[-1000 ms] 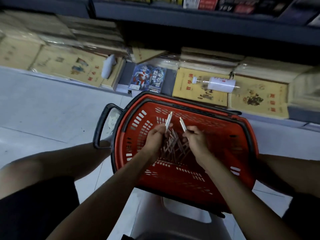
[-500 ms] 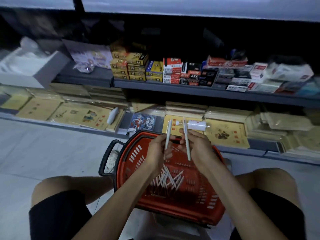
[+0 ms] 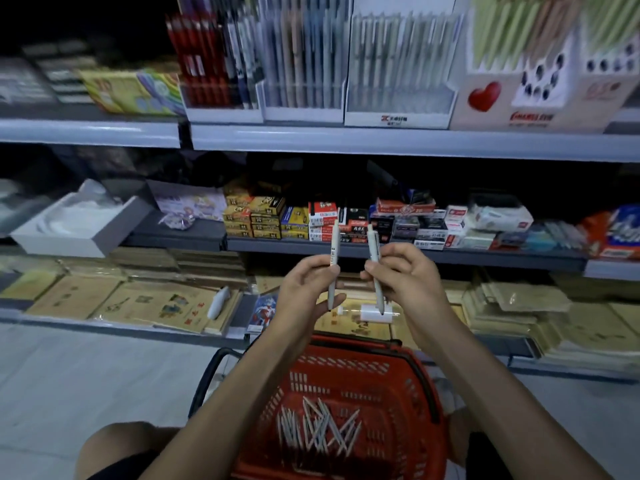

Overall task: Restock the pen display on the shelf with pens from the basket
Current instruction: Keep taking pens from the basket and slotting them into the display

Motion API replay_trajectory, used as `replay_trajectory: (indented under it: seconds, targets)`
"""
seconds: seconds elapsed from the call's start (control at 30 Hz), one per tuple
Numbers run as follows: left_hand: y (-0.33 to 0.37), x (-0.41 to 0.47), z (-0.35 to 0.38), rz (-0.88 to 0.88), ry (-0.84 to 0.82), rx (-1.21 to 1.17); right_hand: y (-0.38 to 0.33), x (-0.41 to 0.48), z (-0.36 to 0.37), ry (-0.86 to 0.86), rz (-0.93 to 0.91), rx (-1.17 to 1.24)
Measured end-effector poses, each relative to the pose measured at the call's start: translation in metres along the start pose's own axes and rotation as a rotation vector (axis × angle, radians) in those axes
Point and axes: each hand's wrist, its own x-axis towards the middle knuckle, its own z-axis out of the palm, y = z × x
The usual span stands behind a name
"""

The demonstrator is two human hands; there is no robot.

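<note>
Both hands now higher, clear of basket [image 3: 349,342] rim; left hand [image 3: 304,287] grips pen [image 3: 333,254], right hand [image 3: 407,271] grips second pen [image 3: 374,252].

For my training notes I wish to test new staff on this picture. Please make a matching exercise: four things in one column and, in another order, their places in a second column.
Things
1. loose pens
2. pen display
3. small boxes
4. two raised pens

Places
A. on the upper shelf
B. one in the left hand, one in the right hand
C. in the red basket
D. on the middle shelf

Pairs: 1-C, 2-A, 3-D, 4-B.
</note>
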Motion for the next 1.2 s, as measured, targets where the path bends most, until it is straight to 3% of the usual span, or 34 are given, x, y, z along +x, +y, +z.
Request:
replay_trajectory:
  seconds: [0.3, 0.47, 0.73, 0.93, 1.2]
  targets:
    - [0.071, 0.014, 0.049, 0.134, -0.114, -0.101, -0.090, 0.026, 0.000, 0.024, -0.188, -0.029]
    - [0.100, 0.026, 0.080, 0.193, -0.149, -0.062, -0.135, 0.042, -0.001, -0.004, -0.282, -0.032]
    - [0.141, 0.047, 0.121, 0.281, -0.218, 0.073, -0.182, 0.066, -0.011, 0.100, -0.528, -0.239]
    - [0.170, 0.081, 0.148, 0.587, -0.054, 0.417, -0.209, 0.101, -0.030, 0.186, -0.585, -0.339]
    - [0.216, 0.146, 0.182, 0.715, 0.092, 0.649, -0.245, 0.157, -0.032, 0.257, -0.675, -0.314]
